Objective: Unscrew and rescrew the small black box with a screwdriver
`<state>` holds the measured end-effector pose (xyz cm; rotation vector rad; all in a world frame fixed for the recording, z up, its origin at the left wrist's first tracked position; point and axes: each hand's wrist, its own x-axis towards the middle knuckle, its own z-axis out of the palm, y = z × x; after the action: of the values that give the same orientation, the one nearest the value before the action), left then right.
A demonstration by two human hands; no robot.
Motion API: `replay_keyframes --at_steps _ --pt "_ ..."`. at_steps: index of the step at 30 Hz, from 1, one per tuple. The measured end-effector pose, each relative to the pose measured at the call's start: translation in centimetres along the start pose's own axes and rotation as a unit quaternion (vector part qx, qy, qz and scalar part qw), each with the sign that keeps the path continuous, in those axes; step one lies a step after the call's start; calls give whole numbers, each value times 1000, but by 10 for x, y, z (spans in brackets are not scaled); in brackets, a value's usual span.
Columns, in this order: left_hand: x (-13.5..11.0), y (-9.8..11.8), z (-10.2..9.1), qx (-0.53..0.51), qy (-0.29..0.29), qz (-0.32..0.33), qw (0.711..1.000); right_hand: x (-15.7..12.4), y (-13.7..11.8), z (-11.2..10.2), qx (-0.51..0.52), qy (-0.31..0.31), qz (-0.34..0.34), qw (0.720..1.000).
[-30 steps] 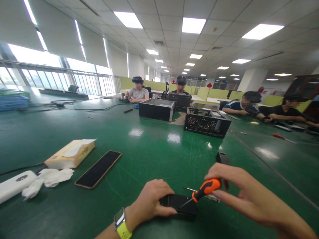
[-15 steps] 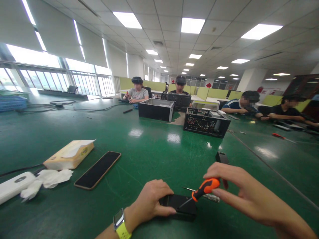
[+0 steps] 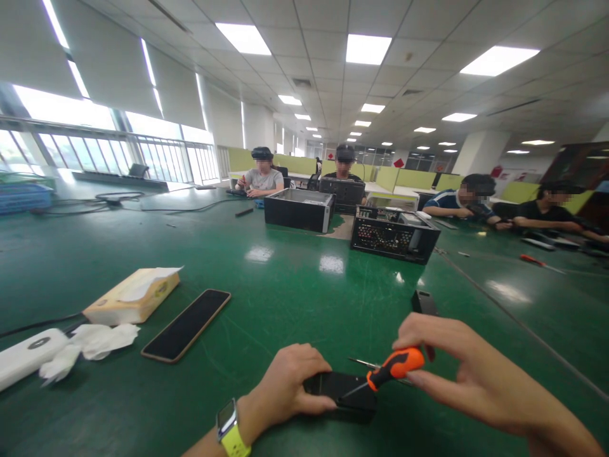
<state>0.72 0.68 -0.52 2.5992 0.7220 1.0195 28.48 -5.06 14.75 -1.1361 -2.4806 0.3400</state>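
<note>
My left hand [image 3: 295, 382], with a watch [image 3: 229, 424] on its wrist, grips the left end of a small black rectangular box [image 3: 354, 401] on the green table. My right hand [image 3: 457, 374] pinches the orange and black handle of a screwdriver [image 3: 396, 368]. The screwdriver slants down to the left, its tip at the top face of the box close to my left thumb. Just behind the handle lies a thin metal tool [image 3: 362, 362], partly hidden. A dark block [image 3: 423, 302] sits beyond my right hand, which covers part of it.
A phone [image 3: 188, 327], a tissue pack [image 3: 136, 295], crumpled tissue [image 3: 102, 341] and a white device [image 3: 33, 355] lie to the left on the green table [image 3: 266, 298]. Two open computer cases, one silver-fronted [image 3: 299, 211] and one perforated [image 3: 394, 235], stand ahead. Several people sit around.
My right hand and the screwdriver handle have shifted slightly right and down, while the tip stays on the box. My left hand and the box look almost unmoved.
</note>
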Motion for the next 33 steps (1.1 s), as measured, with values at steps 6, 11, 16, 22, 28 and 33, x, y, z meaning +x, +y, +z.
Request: replay_keyframes --at_steps 6,11,16,22,28,33 --pt "0 0 0 2 -6 1 1000 5 10 14 -50 18 33 998" --pt "1 1 -1 -3 -7 -2 1000 3 -1 -1 4 2 -6 1000" --pt "1 1 -1 -1 -6 -1 1000 3 4 5 -2 5 0 1000" --pt "0 1 -1 -3 -5 -4 1000 7 6 10 -22 14 21 999" --pt "0 0 -1 -5 -10 -9 1000 6 -2 -1 10 7 -7 1000" --pt "0 0 0 0 -12 -9 1000 6 7 12 -39 8 29 999"
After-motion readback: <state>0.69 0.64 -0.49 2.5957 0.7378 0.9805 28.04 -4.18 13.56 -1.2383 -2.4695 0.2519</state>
